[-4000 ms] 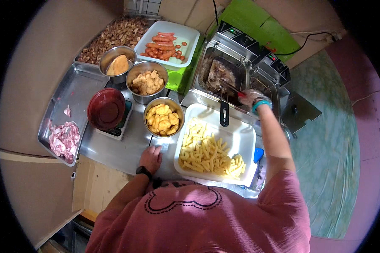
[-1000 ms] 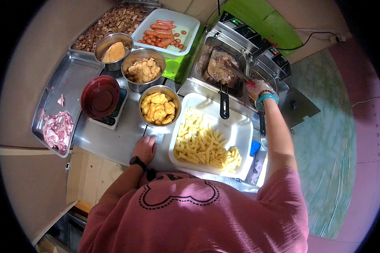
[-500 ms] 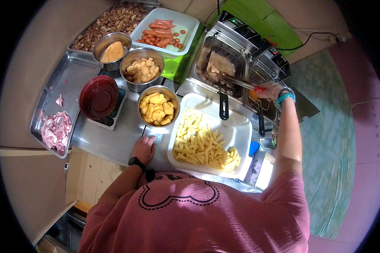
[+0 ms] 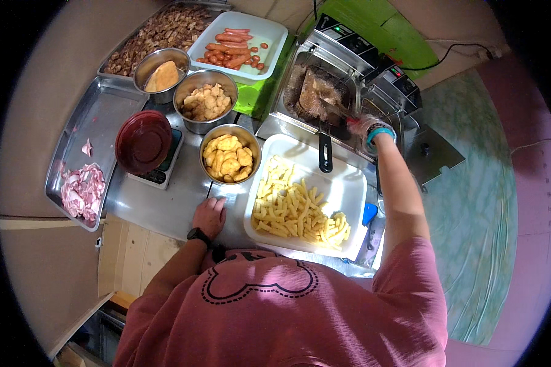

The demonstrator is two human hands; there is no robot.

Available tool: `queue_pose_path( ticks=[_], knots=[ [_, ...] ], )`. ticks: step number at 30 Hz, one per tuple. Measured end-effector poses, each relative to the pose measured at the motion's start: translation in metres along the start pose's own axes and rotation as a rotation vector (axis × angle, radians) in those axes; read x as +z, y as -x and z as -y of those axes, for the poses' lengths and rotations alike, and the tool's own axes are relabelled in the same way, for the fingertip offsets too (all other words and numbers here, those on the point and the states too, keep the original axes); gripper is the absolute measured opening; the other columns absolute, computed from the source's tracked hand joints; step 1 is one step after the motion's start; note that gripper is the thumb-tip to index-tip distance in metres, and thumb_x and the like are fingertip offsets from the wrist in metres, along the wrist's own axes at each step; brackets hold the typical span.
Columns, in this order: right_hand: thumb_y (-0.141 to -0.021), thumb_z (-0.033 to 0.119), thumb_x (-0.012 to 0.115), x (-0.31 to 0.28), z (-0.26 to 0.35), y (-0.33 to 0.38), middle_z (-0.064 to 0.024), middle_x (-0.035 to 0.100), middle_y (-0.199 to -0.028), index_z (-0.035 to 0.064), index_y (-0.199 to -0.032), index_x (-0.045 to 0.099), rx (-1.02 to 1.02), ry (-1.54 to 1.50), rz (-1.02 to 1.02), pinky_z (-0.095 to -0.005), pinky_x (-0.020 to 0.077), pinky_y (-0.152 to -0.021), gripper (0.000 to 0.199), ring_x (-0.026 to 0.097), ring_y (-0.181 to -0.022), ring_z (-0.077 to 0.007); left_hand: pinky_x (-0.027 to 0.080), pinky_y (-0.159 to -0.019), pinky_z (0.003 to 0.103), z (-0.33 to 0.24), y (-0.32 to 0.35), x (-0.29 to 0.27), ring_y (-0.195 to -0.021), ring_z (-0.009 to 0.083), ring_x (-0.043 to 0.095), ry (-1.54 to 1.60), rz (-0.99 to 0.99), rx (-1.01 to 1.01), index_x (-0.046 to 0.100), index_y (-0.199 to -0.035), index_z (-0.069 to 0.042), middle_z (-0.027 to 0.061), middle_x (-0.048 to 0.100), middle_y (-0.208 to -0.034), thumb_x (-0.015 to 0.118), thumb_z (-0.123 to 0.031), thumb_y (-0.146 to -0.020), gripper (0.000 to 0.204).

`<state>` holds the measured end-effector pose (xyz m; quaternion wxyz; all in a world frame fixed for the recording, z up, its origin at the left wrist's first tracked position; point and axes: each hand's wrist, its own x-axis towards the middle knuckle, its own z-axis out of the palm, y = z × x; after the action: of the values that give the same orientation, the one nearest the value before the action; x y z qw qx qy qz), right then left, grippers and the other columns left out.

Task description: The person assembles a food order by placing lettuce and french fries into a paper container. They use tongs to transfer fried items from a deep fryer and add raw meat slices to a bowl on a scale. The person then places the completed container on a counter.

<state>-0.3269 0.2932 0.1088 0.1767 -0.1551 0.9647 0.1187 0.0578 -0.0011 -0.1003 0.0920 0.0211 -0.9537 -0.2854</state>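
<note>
My right hand (image 4: 371, 129), in a clear glove with a turquoise band at the wrist, is closed on metal tongs with a red grip (image 4: 337, 112). The tongs reach down into a wire fry basket (image 4: 306, 109) in the bubbling oil of the left fryer well. A brownish piece of food (image 4: 330, 96) shows blurred near their tips. The basket's black handle (image 4: 325, 153) sticks out toward me. My left hand (image 4: 209, 217), with a black watch below it, lies flat on the metal counter, holding nothing. It is nearest a steel bowl of yellow battered pieces (image 4: 228, 160).
A white tub (image 4: 342, 183) of pale fries stands before the fryer. Left are two more steel bowls, a dark red bowl (image 4: 142, 144) on a scale and a metal tray (image 4: 92, 116) with raw meat. Behind are a sausage tray (image 4: 275, 37) and chopped browned meat (image 4: 159, 37).
My right hand has moved left with the tongs, from above the right fryer well toward the left one. The tongs now point deeper into the basket. My left hand stays put.
</note>
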Motion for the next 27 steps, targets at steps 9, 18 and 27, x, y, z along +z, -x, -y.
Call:
queue_pose_path(
  ticks=[9, 18, 27],
  knots=[
    [-0.073, 0.038, 0.062, -0.071, -0.004, 0.074, -0.0054, 0.061, -0.077, 0.0128, -0.11, 0.058, 0.05, -0.134, 0.193, -0.0243, 0.0449, -0.054, 0.045, 0.054, -0.063, -0.0115, 0.043, -0.074, 0.04, 0.003, 0.007, 0.004, -0.085, 0.0291, 0.051, -0.031, -0.069, 0.014, 0.054, -0.103, -0.005, 0.0113, 0.053, -0.086, 0.054, -0.016, -0.077, 0.028],
    [-0.074, 0.042, 0.058, -0.013, 0.004, 0.033, -0.0158, 0.062, -0.096, 0.011, -0.104, 0.06, -0.087, 0.016, -0.152, -0.0375, 0.0455, -0.079, 0.044, 0.058, -0.089, -0.0318, 0.044, -0.073, 0.038, 0.002, 0.002, -0.004, -0.086, 0.0272, 0.052, -0.077, -0.005, -0.025, 0.056, -0.102, -0.006, 0.0101, 0.054, -0.085, 0.054, -0.017, -0.078, 0.027],
    [-0.073, 0.036, 0.063, 0.021, 0.011, -0.014, -0.0152, 0.062, -0.098, 0.0091, -0.103, 0.06, -0.026, -0.038, -0.039, -0.0366, 0.0451, -0.08, 0.041, 0.058, -0.092, -0.0297, 0.043, -0.075, 0.04, 0.0, 0.003, -0.002, -0.085, 0.0303, 0.051, -0.026, 0.019, -0.046, 0.054, -0.104, -0.006, 0.012, 0.053, -0.086, 0.054, -0.014, -0.077, 0.028]
  ],
)
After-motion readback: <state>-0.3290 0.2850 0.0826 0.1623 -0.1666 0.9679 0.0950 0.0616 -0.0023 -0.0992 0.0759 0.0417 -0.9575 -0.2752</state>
